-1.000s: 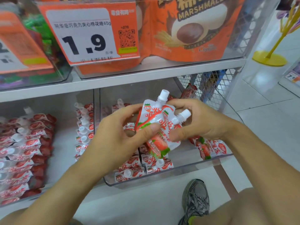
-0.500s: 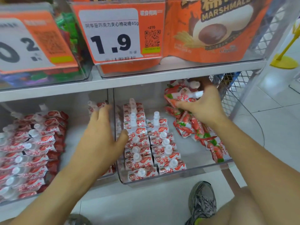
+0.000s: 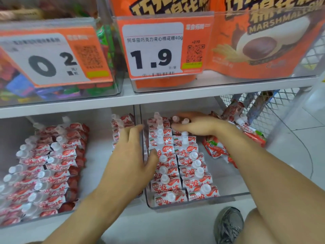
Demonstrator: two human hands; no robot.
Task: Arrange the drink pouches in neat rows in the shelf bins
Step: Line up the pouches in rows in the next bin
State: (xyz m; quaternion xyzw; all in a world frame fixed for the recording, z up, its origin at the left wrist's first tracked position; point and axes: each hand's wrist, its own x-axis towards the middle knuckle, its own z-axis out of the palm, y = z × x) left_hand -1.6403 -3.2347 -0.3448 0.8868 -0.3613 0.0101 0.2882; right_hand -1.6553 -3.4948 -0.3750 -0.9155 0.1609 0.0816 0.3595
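Note:
Red-and-white strawberry drink pouches with white caps stand in two neat rows inside a clear bin on the lower shelf. My left hand lies with straight fingers over the bin's left wall, and its thumb touches the left row. My right hand reaches to the back of the right row and pinches a drink pouch between fingers and thumb. A loose pile of pouches lies along the bin's right side.
A second clear bin to the left holds several rows of pouches. The upper shelf edge hangs low overhead, with price tags and marshmallow bags on it. Wire mesh closes the right end. My shoe is on the floor below.
My right hand moved from the loose pile at the right to the back of the right row with a pouch. My left hand shifted right onto the bin wall.

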